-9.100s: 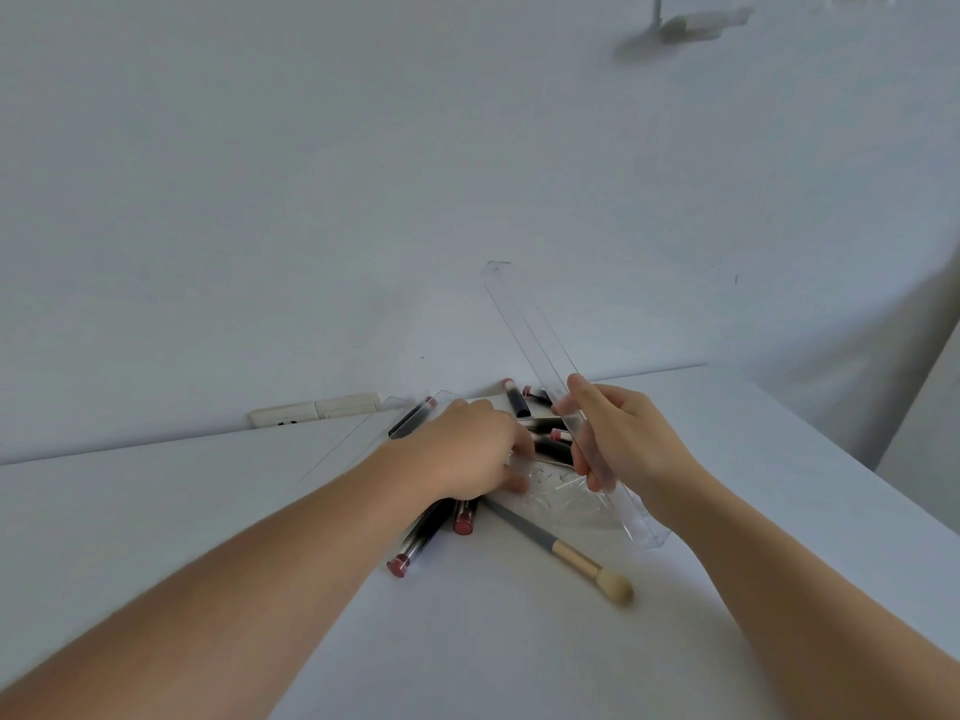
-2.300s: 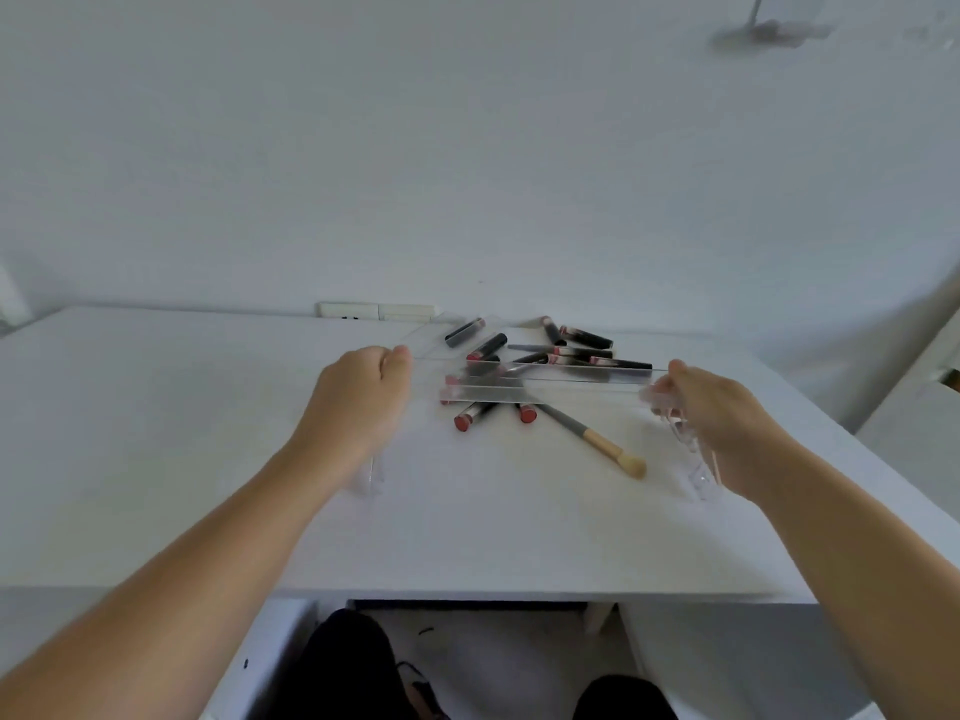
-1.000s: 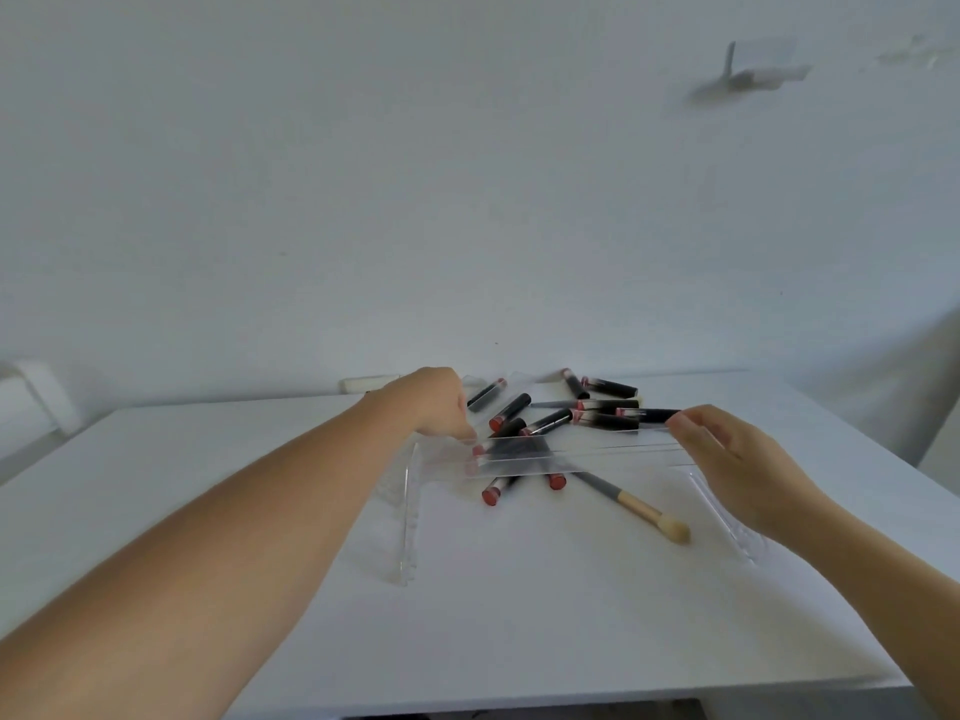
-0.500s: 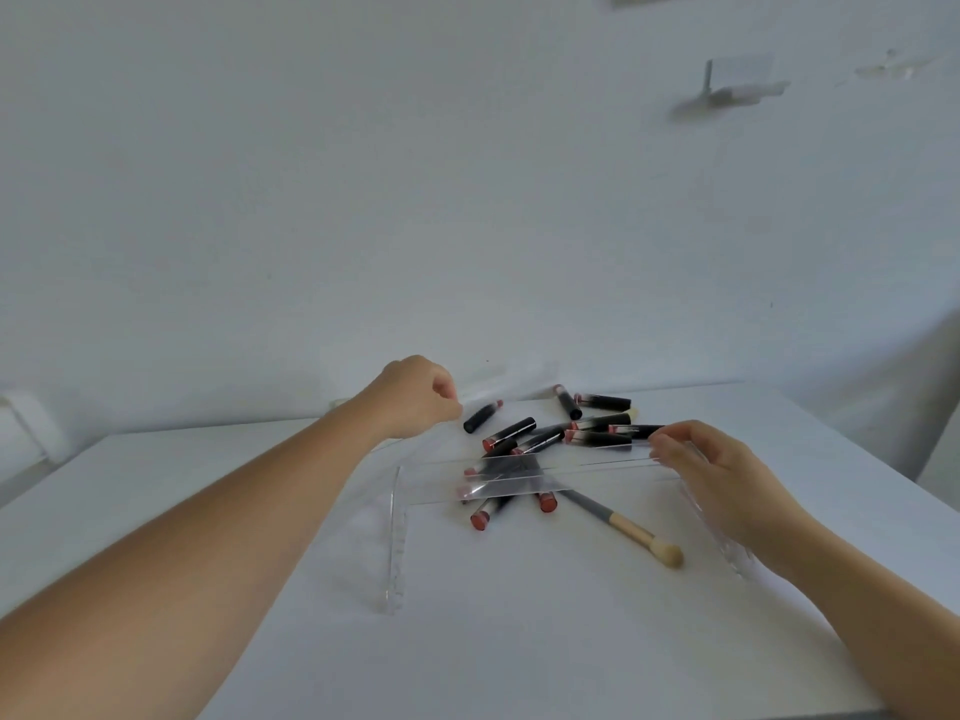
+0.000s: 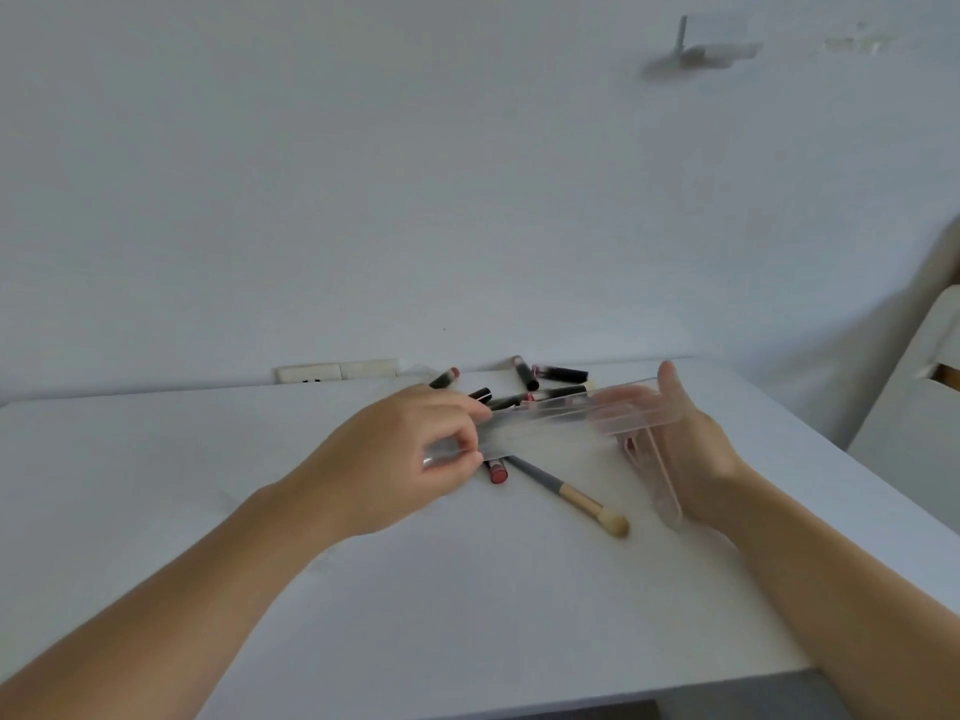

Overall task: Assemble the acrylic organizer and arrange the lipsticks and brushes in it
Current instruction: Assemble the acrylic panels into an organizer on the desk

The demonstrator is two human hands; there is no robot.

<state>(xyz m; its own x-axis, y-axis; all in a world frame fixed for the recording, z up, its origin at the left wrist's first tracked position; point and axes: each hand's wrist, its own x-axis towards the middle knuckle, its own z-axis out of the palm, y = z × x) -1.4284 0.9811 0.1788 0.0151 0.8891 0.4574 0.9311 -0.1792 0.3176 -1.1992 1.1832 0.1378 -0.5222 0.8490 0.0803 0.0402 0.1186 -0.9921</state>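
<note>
A clear acrylic organizer piece (image 5: 550, 426) hangs tilted above the white table (image 5: 208, 485), its right end higher. My left hand (image 5: 395, 459) pinches its left end between thumb and fingers. At the right end, my right hand (image 5: 685, 444) holds it with fingers wrapped behind the clear wall, and a clear side panel (image 5: 667, 491) slants down beside that palm. Several black lipsticks with red ends (image 5: 558, 374) lie scattered behind and under the piece, one (image 5: 497, 470) poking out below it. A makeup brush (image 5: 566, 497) with a grey handle and tan head lies in front.
A wall outlet (image 5: 311, 373) sits at the table's back edge against the white wall. A small white hook or shelf (image 5: 701, 49) is fixed high on the wall. White furniture (image 5: 914, 407) stands to the right. The table's front edge (image 5: 519, 705) is near me.
My left hand came forward from the back of the table and took the left end of the acrylic piece. The piece has risen off the table and tilted.
</note>
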